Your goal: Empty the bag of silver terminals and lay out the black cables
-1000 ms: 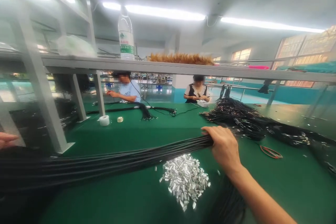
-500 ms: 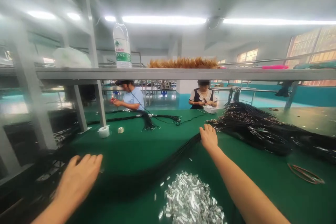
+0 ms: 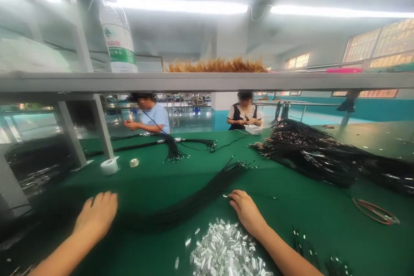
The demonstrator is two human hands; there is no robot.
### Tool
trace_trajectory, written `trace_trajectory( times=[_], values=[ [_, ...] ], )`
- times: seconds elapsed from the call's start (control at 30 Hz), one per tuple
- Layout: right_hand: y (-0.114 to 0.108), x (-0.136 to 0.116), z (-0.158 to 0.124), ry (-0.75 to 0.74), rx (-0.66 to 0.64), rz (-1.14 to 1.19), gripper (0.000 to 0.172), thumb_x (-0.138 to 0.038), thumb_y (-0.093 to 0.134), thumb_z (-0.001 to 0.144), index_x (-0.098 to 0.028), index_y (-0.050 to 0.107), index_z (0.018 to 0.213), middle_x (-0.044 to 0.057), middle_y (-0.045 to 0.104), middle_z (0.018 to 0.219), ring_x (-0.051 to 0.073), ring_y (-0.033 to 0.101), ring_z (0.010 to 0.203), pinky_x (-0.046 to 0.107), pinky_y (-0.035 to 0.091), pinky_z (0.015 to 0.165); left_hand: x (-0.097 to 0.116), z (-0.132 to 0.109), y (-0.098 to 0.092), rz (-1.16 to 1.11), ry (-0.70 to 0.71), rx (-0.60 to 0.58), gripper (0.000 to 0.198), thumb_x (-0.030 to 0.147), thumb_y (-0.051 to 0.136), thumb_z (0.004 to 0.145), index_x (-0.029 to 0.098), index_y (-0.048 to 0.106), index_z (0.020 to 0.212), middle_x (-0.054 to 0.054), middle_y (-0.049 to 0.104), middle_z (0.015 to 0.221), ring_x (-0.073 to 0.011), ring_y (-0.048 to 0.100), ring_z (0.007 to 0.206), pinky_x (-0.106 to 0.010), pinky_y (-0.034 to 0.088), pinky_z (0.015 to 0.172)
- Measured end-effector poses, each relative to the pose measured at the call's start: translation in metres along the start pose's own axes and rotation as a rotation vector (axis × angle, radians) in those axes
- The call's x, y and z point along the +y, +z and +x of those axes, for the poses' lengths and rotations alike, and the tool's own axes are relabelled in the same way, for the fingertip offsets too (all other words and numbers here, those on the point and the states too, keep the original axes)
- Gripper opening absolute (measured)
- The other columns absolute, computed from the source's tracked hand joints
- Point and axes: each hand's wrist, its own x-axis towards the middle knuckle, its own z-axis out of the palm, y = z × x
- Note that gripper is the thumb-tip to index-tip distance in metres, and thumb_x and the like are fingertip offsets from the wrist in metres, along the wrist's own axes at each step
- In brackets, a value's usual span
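A bundle of thin black cables (image 3: 197,200) with bright tips lies slantwise across the green table. My left hand (image 3: 97,215) is closed around its near left end, its fingertips bent down out of sight. To the right of the bundle, my right hand (image 3: 246,211) is low over the table, fingers drawn together. A small silvery piece (image 3: 225,196) lies right at its fingertips; whether they grip it I cannot tell. A single thin cable (image 3: 267,197) runs out to the right of that hand. Just below is a heap of small shiny clear sleeves (image 3: 226,250).
A large cable pile (image 3: 310,151) covers the back right. White tape (image 3: 109,167) and a smaller roll (image 3: 133,162) sit near the shelf post. The shelf (image 3: 207,82) crosses above. Two people (image 3: 155,116) work opposite. A red-brown wire loop (image 3: 375,212) lies right.
My right hand has left the bundle's far end and come down nearer to me, beside the loose silvery piece. The bundle lies still now. My view has shifted slightly to the right.
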Motion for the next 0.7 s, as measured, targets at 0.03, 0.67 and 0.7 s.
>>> trace_trajectory(
  times=[0.03,0.67,0.7],
  values=[
    [0.001,-0.001,0.002,-0.013,-0.035,0.05,0.036,-0.022,0.035,0.096,-0.014,0.058,0.122,0.01,0.057,0.124,0.021,0.05,0.117,0.035,0.041,0.102,0.012,-0.011,0.0,-0.027,0.054,0.01,0.051,-0.006,0.028,0.074,0.003,0.062,0.111,-0.021,0.058,0.124,-0.0307,0.051,0.117,-0.047,0.035,0.097],
    [-0.069,-0.012,-0.104,-0.063,-0.216,0.262,0.066,-0.06,0.024,0.093,-0.013,0.051,0.131,0.011,0.048,0.135,0.026,0.037,0.131,0.045,0.031,0.112,0.225,-0.073,-0.041,-0.947,0.36,-0.476,0.061,0.055,0.018,0.095,0.02,0.038,0.141,-0.001,0.031,0.148,-0.0178,0.025,0.138,-0.04,0.02,0.115],
    [-0.074,0.004,-0.113,-0.016,-0.205,0.205,0.063,-0.058,0.026,0.094,-0.013,0.052,0.13,0.011,0.048,0.135,0.027,0.038,0.131,0.048,0.03,0.112,0.219,-0.081,-0.041,-0.957,0.365,-0.479,0.061,0.057,0.019,0.094,0.024,0.035,0.143,0.001,0.027,0.15,-0.0192,0.022,0.139,-0.042,0.02,0.115]
  ],
)
